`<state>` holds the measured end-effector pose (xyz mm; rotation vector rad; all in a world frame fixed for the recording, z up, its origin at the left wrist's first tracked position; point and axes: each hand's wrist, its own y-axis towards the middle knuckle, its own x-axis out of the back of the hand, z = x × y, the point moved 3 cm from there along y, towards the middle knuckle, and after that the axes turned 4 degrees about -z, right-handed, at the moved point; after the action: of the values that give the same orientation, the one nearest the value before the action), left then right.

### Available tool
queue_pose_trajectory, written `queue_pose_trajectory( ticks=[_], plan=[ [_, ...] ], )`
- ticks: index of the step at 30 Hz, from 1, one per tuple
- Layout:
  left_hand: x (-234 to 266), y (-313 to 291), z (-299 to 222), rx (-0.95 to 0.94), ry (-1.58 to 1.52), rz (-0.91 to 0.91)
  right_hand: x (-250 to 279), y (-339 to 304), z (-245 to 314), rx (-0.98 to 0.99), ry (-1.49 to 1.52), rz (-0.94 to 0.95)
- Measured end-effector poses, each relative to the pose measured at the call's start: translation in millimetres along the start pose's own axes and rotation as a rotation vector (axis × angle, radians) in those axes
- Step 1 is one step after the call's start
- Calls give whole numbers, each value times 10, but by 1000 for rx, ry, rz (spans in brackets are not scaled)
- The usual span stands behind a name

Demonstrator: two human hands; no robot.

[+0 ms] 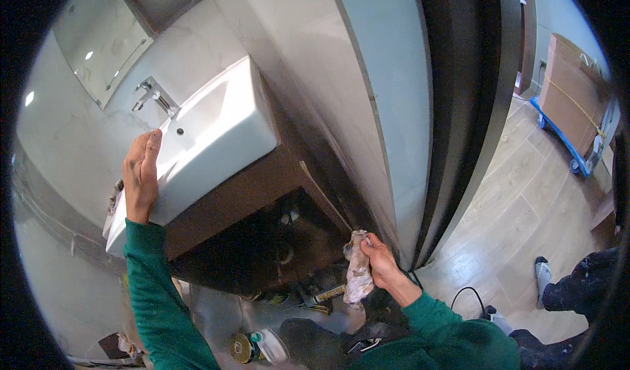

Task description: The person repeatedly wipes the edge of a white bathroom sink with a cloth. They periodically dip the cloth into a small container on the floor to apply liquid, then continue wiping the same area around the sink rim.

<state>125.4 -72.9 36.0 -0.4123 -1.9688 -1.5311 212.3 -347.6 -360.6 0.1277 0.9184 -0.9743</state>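
Observation:
My left hand (140, 176) rests at the near rim of a white washbasin (216, 137), its fingers stretched out and partly hidden, with no object seen in it. In my right hand (386, 265) is a crumpled, stained rag (358, 275), pinched near its top between thumb and fingers. The rag hangs down in front of the dark vanity cabinet (223, 222) below the basin. A chrome faucet (157, 97) stands at the basin's back edge. A greyish crumpled bundle (115, 196) sits at the basin's left end.
Under the cabinet lie a sealant tube (328, 295), a round tin (243, 348) and a white container (272, 345). A dark door frame (459, 107) stands to the right. Beyond are a blue trolley (564, 137) with a cardboard box (574, 84) and another person's leg (581, 288).

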Motion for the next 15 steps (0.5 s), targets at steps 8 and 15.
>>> queue_pose_trajectory(
  ticks=[8, 15],
  plan=[
    [-7, 10, 29, -25, 5, 3, -279, 16, 183, 613, -484, -207],
    [-38, 38, 84, -6, 17, 23, -870, 366, 783, 1199, -835, -385]
  ],
)
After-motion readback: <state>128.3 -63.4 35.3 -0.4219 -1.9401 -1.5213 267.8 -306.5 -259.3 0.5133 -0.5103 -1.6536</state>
